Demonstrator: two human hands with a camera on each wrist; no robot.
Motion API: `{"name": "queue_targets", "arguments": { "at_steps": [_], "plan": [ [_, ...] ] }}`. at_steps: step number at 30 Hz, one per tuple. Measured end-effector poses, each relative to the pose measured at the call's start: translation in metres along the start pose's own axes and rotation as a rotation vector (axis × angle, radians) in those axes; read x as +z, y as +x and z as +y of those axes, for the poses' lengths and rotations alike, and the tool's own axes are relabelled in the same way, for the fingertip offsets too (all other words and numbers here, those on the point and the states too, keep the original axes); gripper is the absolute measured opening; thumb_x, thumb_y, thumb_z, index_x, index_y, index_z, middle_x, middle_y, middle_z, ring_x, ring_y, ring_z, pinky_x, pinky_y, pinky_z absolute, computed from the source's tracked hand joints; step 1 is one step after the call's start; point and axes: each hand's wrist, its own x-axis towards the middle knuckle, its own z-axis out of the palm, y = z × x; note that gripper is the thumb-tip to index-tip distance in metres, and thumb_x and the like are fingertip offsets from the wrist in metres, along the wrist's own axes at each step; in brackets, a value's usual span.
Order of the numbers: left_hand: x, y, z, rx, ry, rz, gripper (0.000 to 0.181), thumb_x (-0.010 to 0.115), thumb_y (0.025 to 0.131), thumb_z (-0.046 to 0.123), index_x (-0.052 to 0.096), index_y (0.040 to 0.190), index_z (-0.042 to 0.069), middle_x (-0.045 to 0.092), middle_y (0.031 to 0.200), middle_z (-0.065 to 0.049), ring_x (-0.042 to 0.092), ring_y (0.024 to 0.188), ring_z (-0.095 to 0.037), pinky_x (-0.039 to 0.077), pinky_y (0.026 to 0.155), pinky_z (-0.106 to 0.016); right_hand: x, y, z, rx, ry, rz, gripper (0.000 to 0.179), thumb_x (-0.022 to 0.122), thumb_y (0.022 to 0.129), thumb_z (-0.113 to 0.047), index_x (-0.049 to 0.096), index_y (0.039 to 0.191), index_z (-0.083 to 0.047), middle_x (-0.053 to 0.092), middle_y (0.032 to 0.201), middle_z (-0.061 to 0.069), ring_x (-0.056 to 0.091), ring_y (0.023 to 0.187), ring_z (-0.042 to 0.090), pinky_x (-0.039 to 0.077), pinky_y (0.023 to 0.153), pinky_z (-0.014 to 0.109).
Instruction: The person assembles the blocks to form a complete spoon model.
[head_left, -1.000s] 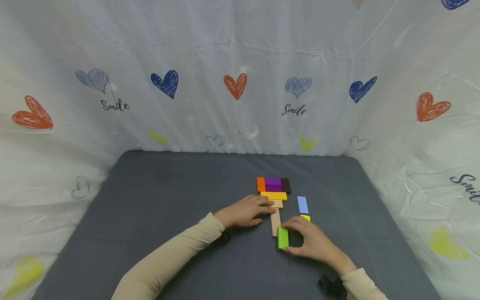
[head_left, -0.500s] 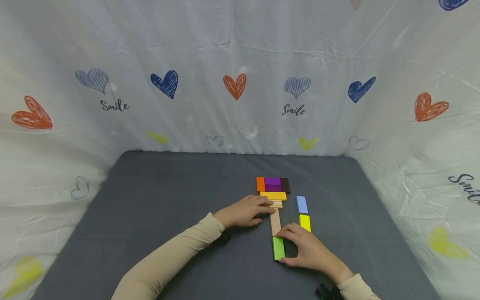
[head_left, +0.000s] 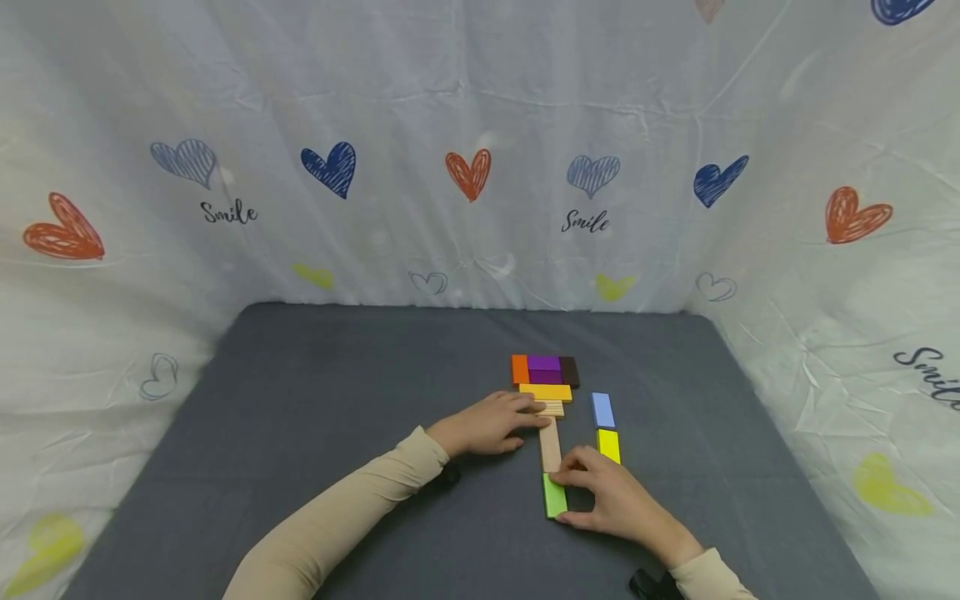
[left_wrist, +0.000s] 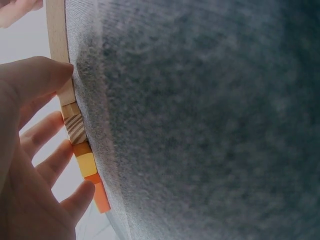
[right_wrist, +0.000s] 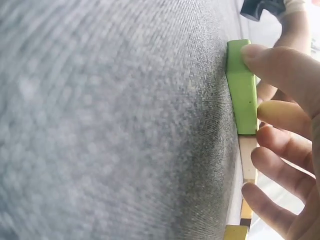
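Observation:
My right hand (head_left: 618, 498) pinches a light green wooden block (head_left: 555, 498) by its two ends, thumb on the near one. The block lies flat, end to end with a plain wooden block (head_left: 551, 447). Beyond that come a striped wooden block (head_left: 553, 409) and a yellow-orange block (head_left: 545, 392) laid crosswise. An orange block (head_left: 519, 369), purple blocks (head_left: 543, 369) and a dark brown block (head_left: 570, 372) form the far end. My left hand (head_left: 487, 422) rests its extended fingers along the row; in the left wrist view its thumb (left_wrist: 55, 71) touches the plain block's side.
To the right of the row lie a light blue block (head_left: 603, 410) and a yellow block (head_left: 609, 446), end to end. Dark grey cloth (head_left: 360, 383) covers the table. White curtain (head_left: 405, 92) printed with hearts hangs behind and at both sides.
My right hand has brought the green block left and nearer, from beside the plain block's lower end into line with it. The left hand has stayed in place.

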Motion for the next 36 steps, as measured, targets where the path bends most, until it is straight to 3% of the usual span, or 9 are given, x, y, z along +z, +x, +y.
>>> {"name": "queue_targets", "arguments": {
  "at_steps": [3,6,10,13,16,21,24,28,36],
  "plan": [
    [-0.001,-0.001,0.0,0.001,-0.007,-0.001,0.054,0.061,0.099,0.028,0.044,0.15,0.031,0.04,0.158,0.005,0.033,0.15,-0.021,0.033,0.121,-0.045,0.0,0.0,0.0,-0.019,-0.025,0.001,0.047,0.084,0.074,-0.046,0.076,0.114,-0.023,0.058,0.103,-0.013,0.05,0.09,0.0,0.049,0.074,0.021],
    [0.0,-0.001,-0.001,0.004,-0.012,0.005,0.054,0.061,0.098,0.027,0.044,0.15,0.031,0.041,0.158,0.004,0.033,0.15,-0.022,0.033,0.121,-0.045,-0.002,0.0,0.0,0.02,-0.033,-0.03,0.049,0.082,0.075,-0.05,0.075,0.116,-0.026,0.058,0.103,-0.014,0.049,0.089,0.0,0.049,0.073,0.021],
    [0.003,0.001,-0.001,0.004,-0.004,0.005,0.055,0.061,0.098,0.028,0.044,0.15,0.032,0.041,0.158,0.005,0.034,0.15,-0.021,0.033,0.121,-0.044,-0.007,-0.003,0.002,0.146,0.049,-0.042,0.051,0.079,0.077,-0.051,0.071,0.123,-0.029,0.061,0.105,-0.014,0.055,0.091,0.001,0.052,0.077,0.025],
    [0.006,0.002,-0.001,0.001,-0.008,-0.004,0.055,0.061,0.098,0.029,0.043,0.15,0.033,0.04,0.158,0.006,0.034,0.15,-0.02,0.032,0.122,-0.044,-0.014,-0.006,0.014,0.247,0.087,0.042,0.051,0.081,0.078,-0.044,0.07,0.124,-0.026,0.064,0.106,-0.009,0.059,0.093,0.007,0.054,0.079,0.03],
    [0.006,0.002,-0.001,0.0,-0.014,-0.005,0.055,0.061,0.098,0.028,0.043,0.15,0.033,0.04,0.158,0.006,0.034,0.15,-0.02,0.031,0.122,-0.043,-0.021,-0.01,0.031,0.341,0.057,0.096,0.055,0.086,0.074,-0.038,0.07,0.123,-0.02,0.064,0.11,-0.002,0.06,0.1,0.015,0.055,0.084,0.038],
    [0.005,0.001,-0.001,0.001,-0.013,-0.002,0.055,0.062,0.098,0.028,0.044,0.15,0.033,0.04,0.158,0.006,0.033,0.15,-0.02,0.031,0.122,-0.043,-0.027,-0.018,0.057,0.441,0.041,-0.009,0.065,0.089,0.07,-0.036,0.066,0.126,-0.011,0.061,0.122,0.007,0.058,0.116,0.03,0.052,0.096,0.053],
    [0.005,0.001,-0.001,0.0,-0.011,-0.006,0.055,0.061,0.098,0.028,0.043,0.15,0.033,0.039,0.159,0.006,0.032,0.151,-0.019,0.031,0.123,-0.043,-0.027,-0.02,0.066,0.458,0.049,-0.049,0.065,0.088,0.071,-0.033,0.064,0.127,-0.009,0.06,0.124,0.01,0.058,0.117,0.034,0.051,0.097,0.056],
    [0.005,0.002,-0.001,-0.001,-0.006,-0.006,0.055,0.06,0.099,0.028,0.043,0.15,0.033,0.039,0.159,0.007,0.032,0.151,-0.019,0.03,0.123,-0.042,-0.026,-0.02,0.067,0.451,0.043,-0.02,0.063,0.089,0.069,-0.029,0.065,0.124,-0.009,0.063,0.121,0.008,0.06,0.114,0.031,0.052,0.097,0.054],
    [0.002,0.001,0.0,-0.011,-0.019,-0.015,0.055,0.059,0.099,0.028,0.041,0.151,0.033,0.038,0.159,0.006,0.031,0.151,-0.019,0.03,0.123,-0.043,-0.023,-0.025,0.028,0.367,0.132,0.027,0.064,0.091,0.066,-0.039,0.064,0.122,-0.026,0.062,0.12,-0.011,0.06,0.108,0.013,0.055,0.093,0.041]
  ]
}}
